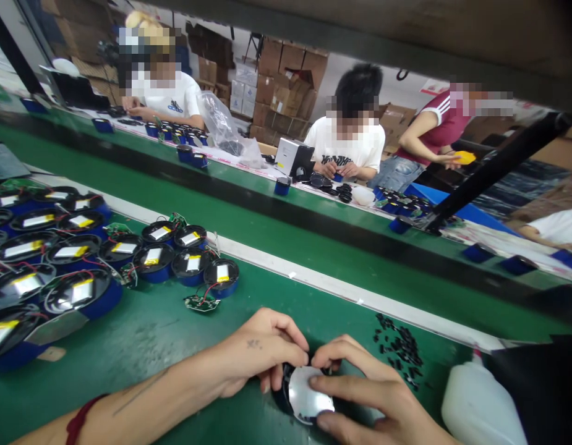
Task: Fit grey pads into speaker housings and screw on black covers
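A round black housing [280, 395] rests on the green table in front of me, with a shiny silver-white disc [307, 390] over its face. My left hand [267, 352] is closed on the housing's upper left rim, its thumb and forefinger pinched at the edge. From the right, my right hand [373, 389] grips the same housing, its fingertips on the rim and pressing on the disc. The underside of the housing is hidden. Several small black parts [401, 349] lie scattered just beyond my right hand.
Many blue-sided round units [156, 262] with batteries and wired circuit boards [202, 303] stand at the left. A white squeeze bottle [480, 405] stands at the right. Past a white ledge [276, 271] runs a green belt [248, 216]; co-workers sit and stand beyond it.
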### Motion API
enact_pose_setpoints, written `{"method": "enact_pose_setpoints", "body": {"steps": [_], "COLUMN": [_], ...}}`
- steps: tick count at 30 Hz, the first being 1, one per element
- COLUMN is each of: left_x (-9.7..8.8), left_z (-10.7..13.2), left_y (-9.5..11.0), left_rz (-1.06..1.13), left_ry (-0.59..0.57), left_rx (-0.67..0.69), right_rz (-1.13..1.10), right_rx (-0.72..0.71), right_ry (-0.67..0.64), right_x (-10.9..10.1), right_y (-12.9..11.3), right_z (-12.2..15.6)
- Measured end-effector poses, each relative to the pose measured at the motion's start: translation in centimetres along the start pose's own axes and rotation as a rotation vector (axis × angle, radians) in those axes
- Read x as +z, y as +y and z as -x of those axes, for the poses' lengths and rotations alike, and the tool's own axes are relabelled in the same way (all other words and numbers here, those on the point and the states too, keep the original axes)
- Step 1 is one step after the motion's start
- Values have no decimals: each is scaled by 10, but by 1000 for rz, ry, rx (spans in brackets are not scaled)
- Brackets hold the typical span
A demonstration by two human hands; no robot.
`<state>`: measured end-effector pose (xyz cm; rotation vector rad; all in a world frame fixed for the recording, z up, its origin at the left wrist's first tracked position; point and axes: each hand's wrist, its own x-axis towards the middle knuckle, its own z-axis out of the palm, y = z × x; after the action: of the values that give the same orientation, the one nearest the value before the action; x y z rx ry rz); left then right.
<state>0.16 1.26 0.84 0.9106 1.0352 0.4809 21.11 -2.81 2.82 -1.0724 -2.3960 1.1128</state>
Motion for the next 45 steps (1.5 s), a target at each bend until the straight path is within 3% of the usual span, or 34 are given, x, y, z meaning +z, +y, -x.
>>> {"method": "enact_pose_setpoints", "body": {"steps": [7,15,20,24,34,45], "left_x": [-2,-3,0,3,2,-6], "left_z": [2,2,0,1,0,6], "left_y": [0,-2,-3,-4,-6,-26], "left_rz": [64,63,40,16,-10,-265], "left_ry": [-28,-48,-4,37,15,-26], "left_rx": [-11,-29,-21,-14,-15,288], "right_rz": [-17,-65,-65,-66,-135,-106], "right_rx": [108,104,118,84,10,45], "right_ry": [-67,-19,-10,46,213,261], "right_x": [-3,-1,-2,-1,11,11], "right_y": [-5,-7,-10,-10,-3,-10], "right_z": [-3,-4,-7,-10,-9,-11]}}
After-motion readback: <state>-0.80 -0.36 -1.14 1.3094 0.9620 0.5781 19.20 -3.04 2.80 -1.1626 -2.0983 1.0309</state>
